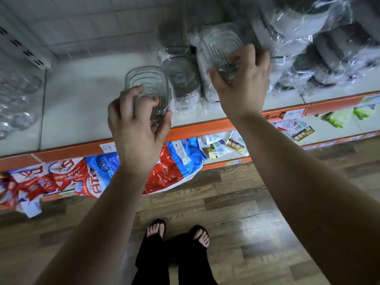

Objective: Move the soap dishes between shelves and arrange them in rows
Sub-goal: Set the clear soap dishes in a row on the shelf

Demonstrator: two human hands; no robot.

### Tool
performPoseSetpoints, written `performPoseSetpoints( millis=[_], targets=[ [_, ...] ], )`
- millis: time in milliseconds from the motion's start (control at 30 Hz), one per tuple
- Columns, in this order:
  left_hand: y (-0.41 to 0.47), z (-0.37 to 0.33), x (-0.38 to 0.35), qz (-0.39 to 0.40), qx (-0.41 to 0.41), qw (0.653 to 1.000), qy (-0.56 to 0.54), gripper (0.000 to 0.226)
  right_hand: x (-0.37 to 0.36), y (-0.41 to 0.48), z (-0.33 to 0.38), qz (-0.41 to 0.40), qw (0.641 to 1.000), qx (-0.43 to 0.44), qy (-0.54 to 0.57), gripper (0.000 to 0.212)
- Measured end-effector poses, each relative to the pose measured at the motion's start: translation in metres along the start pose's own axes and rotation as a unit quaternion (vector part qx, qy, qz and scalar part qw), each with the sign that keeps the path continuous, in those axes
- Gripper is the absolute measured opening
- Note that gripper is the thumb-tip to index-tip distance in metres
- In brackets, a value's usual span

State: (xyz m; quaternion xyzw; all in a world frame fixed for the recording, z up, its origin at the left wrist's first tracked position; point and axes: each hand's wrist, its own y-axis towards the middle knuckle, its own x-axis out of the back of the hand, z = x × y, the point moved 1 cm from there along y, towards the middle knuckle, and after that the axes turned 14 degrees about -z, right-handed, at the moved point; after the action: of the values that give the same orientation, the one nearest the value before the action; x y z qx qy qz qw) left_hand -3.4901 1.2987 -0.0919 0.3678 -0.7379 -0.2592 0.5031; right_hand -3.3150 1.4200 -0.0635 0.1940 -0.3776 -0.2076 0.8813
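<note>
My left hand grips a clear oval soap dish at its near end, just above the white shelf. My right hand holds a second clear soap dish, wrapped in plastic film, raised a little higher and further back. Between them a stack of wrapped clear dishes stands on the shelf. To the right lie several wrapped dark and grey dishes, piled loosely.
The shelf has an orange front edge with paper labels. Clear plastic items sit at the far left. A lower shelf holds red and blue bags and small packets. Wooden floor and my feet lie below.
</note>
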Motion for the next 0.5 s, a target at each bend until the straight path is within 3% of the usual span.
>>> performPoseSetpoints(
  millis=[267,500],
  targets=[
    [-0.008,-0.019,0.093,0.042,-0.007,0.999,-0.014,0.026,0.074,-0.065,0.025,0.067,0.997,0.009,0.035,0.045],
    [-0.003,-0.027,0.173,0.028,0.019,0.999,-0.003,0.031,0.130,-0.083,0.076,0.071,0.995,0.040,0.064,0.043]
  ],
)
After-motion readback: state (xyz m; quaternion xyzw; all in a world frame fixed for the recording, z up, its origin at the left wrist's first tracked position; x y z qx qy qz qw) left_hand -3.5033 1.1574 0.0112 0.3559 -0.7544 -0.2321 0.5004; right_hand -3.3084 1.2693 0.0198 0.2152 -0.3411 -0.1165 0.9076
